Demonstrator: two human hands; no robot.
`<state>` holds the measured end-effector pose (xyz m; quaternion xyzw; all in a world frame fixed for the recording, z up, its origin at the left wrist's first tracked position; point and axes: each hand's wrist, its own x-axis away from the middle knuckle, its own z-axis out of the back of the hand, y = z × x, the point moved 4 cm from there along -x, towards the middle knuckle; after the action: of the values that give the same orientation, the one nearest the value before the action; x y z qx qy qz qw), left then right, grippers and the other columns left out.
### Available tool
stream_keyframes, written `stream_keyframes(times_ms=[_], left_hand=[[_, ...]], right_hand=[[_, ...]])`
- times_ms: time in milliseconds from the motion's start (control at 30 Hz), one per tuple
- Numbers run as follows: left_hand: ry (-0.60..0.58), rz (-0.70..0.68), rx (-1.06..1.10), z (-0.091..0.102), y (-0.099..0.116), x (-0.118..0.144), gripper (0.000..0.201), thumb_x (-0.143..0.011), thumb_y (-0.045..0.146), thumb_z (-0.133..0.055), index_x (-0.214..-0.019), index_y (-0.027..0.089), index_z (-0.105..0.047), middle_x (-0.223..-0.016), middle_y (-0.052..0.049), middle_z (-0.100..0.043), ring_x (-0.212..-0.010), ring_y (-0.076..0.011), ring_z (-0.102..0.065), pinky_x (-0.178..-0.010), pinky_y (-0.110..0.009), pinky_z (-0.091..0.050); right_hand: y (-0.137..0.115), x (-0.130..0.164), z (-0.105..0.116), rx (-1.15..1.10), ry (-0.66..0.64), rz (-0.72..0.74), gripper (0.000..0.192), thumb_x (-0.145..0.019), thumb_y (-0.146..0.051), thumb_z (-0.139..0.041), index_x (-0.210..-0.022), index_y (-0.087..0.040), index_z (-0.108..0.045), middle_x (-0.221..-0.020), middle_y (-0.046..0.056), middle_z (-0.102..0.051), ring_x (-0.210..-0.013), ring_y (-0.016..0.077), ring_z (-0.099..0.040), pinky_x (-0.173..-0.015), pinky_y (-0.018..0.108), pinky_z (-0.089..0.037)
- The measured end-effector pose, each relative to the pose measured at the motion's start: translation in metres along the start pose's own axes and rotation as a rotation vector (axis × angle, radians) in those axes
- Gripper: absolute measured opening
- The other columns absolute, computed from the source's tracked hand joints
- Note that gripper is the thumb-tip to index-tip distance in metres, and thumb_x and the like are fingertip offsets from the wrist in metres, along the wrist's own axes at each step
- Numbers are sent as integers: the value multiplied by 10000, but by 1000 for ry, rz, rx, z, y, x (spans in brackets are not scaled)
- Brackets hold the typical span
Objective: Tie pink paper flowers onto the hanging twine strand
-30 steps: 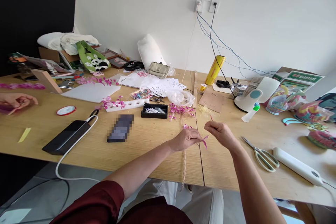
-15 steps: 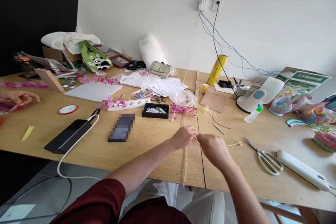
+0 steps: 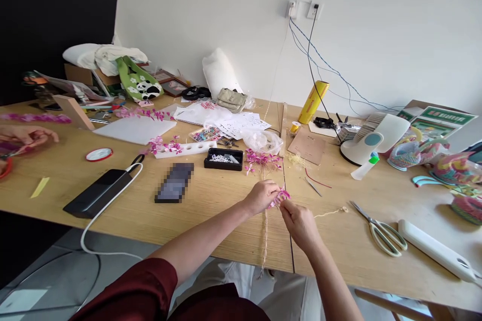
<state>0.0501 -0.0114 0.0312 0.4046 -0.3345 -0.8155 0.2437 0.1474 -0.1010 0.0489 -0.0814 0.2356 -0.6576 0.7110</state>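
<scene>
My left hand (image 3: 262,195) is closed on a small bunch of pink flowers (image 3: 279,197) over the table's front middle. Close beside it on the right, my right hand (image 3: 299,220) is closed in a pinch; what its fingertips grip is too small to make out. A pale twisted cord (image 3: 265,241) runs down from below my left hand and over the table edge. Another thin cord (image 3: 331,212) stretches rightward from my right hand to a small knot. Beyond my hands lies a pile of pink flower sprigs (image 3: 261,158).
Scissors (image 3: 384,230) and a white elongated device (image 3: 435,251) lie right. A black tray of small white pieces (image 3: 223,159), a phone (image 3: 175,183) and a black power bank (image 3: 100,193) are left. Another person's hand (image 3: 26,138) works at far left. A fan (image 3: 372,138) stands back right.
My right hand has moved down and slightly toward me, and more of the pink flowers shows between my hands. Red scissor handles now show by the other person's hand.
</scene>
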Motion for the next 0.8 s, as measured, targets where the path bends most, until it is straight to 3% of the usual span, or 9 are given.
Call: stream_keyframes(times_ms=[100, 200, 267, 333, 433, 533, 600, 733, 800], left_hand=[[-254, -142, -46, -8, 12, -1, 232, -784, 114, -457, -619, 157, -613, -667, -34, -539, -668, -129, -492, -645, -241, -374], [-440, -251, 139, -7, 31, 3, 172, -792, 172, -497, -701, 155, -643, -708, -45, -570, -681, -126, -516, -656, -235, -388], [-395, -166, 302, -2, 34, 5, 170, -798, 250, -518, -780, 148, -652, -696, -42, -570, -628, -111, -514, -616, -223, -394], [-265, -3, 408, 2, 27, 7, 222, -801, 314, -516, -827, 132, -641, -635, -22, -543, -541, -92, -486, -543, -210, -383], [-45, 118, 361, 6, 13, 10, 231, -784, 332, -539, -772, 120, -630, -629, -13, -530, -564, -98, -495, -548, -207, -385], [87, 79, 188, 7, 6, 10, 177, -766, 277, -567, -705, 125, -634, -667, -20, -540, -637, -109, -506, -604, -210, -393], [80, 40, 87, 5, 5, 8, 160, -780, 226, -544, -688, 130, -633, -663, -21, -537, -637, -108, -501, -609, -212, -392], [-92, -84, -79, -3, 9, 7, 216, -807, 134, -457, -684, 136, -634, -685, -41, -550, -670, -125, -503, -643, -237, -394], [-229, -178, -54, -5, 16, 10, 218, -814, 143, -449, -720, 136, -645, -718, -57, -568, -692, -134, -511, -664, -252, -397]], right_hand=[[-8, -16, 36, 218, -123, 54, 183, -770, -180, -455, -596, -200, -507, -494, -14, -483, -447, 103, -388, -477, 229, -201], [8, -29, 58, 54, -181, 112, 197, -775, -216, -461, -583, -197, -499, -522, -24, -475, -504, 106, -403, -509, 220, -252], [24, -31, 54, -218, -151, 91, 213, -807, -294, -436, -635, -193, -512, -581, -23, -477, -561, 109, -419, -539, 212, -297], [38, -24, 34, -465, -80, 21, 251, -816, -366, -426, -661, -184, -504, -604, -21, -465, -579, 110, -416, -542, 212, -316], [41, -7, -4, -599, 19, -46, 267, -822, -391, -427, -672, -179, -490, -585, -26, -426, -567, 105, -392, -540, 209, -326], [24, 8, -21, -407, 66, -71, 263, -843, -357, -392, -659, -186, -471, -570, -23, -434, -550, 106, -400, -538, 207, -311], [9, 11, -15, -177, 42, -68, 242, -852, -298, -365, -669, -189, -479, -555, -17, -458, -526, 108, -413, -525, 213, -284], [-11, 0, 21, 254, -110, -31, 193, -812, -188, -381, -672, -198, -512, -503, -6, -467, -448, 112, -371, -478, 243, -188], [-12, -12, 43, 315, -186, 28, 180, -775, -153, -413, -629, -197, -509, -481, -14, -436, -430, 102, -327, -477, 249, -172]])
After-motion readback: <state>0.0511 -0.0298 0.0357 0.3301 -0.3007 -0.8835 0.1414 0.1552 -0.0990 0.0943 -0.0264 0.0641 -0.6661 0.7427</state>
